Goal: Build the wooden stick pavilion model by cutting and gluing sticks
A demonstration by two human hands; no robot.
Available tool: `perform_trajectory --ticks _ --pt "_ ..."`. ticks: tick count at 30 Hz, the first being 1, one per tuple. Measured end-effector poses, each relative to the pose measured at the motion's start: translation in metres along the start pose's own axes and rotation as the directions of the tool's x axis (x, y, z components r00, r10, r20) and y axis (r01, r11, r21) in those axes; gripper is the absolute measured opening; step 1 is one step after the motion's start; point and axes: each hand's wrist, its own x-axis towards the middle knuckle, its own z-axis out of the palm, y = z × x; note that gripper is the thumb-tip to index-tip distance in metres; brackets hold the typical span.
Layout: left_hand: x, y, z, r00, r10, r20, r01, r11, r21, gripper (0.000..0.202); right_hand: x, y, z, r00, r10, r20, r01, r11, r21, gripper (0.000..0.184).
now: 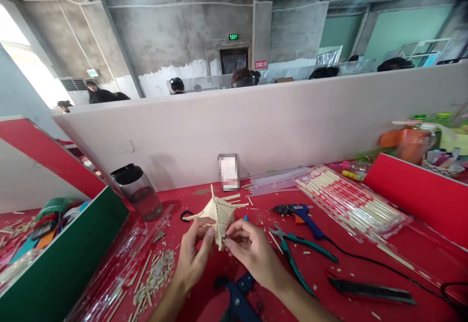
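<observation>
A small pointed roof-like model made of thin wooden sticks [216,211] is held up above the red table between both hands. My left hand [195,251] grips its left side, thumb and fingers closed on the sticks. On the right, my right hand [252,249] pinches at the model's lower right edge; whether a loose piece is between those fingertips is too small to tell. Below the hands lies a dark blue tool with a black handle [239,300], partly hidden by the right forearm.
Right of the hands lie a blue glue gun [298,212], green-handled pliers [292,254], a black utility knife [373,290] and bagged sticks [347,200]. To the left are stick scraps [157,273] and a dark-lidded bottle [139,193]. A phone-like blurred object [229,172] leans against the white partition [274,122].
</observation>
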Motion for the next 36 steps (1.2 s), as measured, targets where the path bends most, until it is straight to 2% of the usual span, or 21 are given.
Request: perform_trajectory --ticks 6,10,18,25,31,36 --pt "-0.009 0.0 0.001 0.993 -0.113 -0.01 0.112 0.991 -0.072 0.023 -0.002 -0.003 0.002 0.999 0.018 -0.041 -0.02 0.999 -0.047 0.016" --pt "-0.012 0.006 0.001 0.988 -0.147 -0.043 0.143 0.987 -0.077 0.022 -0.005 0.002 0.003 0.995 0.02 -0.098 -0.029 0.996 -0.085 0.018" --pt "-0.011 0.008 0.003 0.987 -0.141 -0.082 0.136 0.989 -0.062 0.018 -0.008 0.014 0.012 0.967 0.121 -0.225 -0.103 0.991 0.09 0.032" --pt "-0.01 0.01 0.003 0.99 -0.11 -0.091 0.106 0.993 -0.057 0.016 -0.007 0.018 0.015 0.948 0.254 -0.192 -0.202 0.945 0.257 0.038" --pt "-0.011 0.007 0.003 0.988 -0.111 -0.111 0.107 0.993 -0.047 0.015 -0.003 0.008 0.017 0.921 0.319 -0.225 -0.226 0.906 0.357 0.046" --pt "-0.01 0.006 0.003 0.987 -0.13 -0.098 0.126 0.991 -0.047 0.016 -0.001 0.005 0.018 0.909 0.363 -0.207 -0.248 0.867 0.431 0.05"
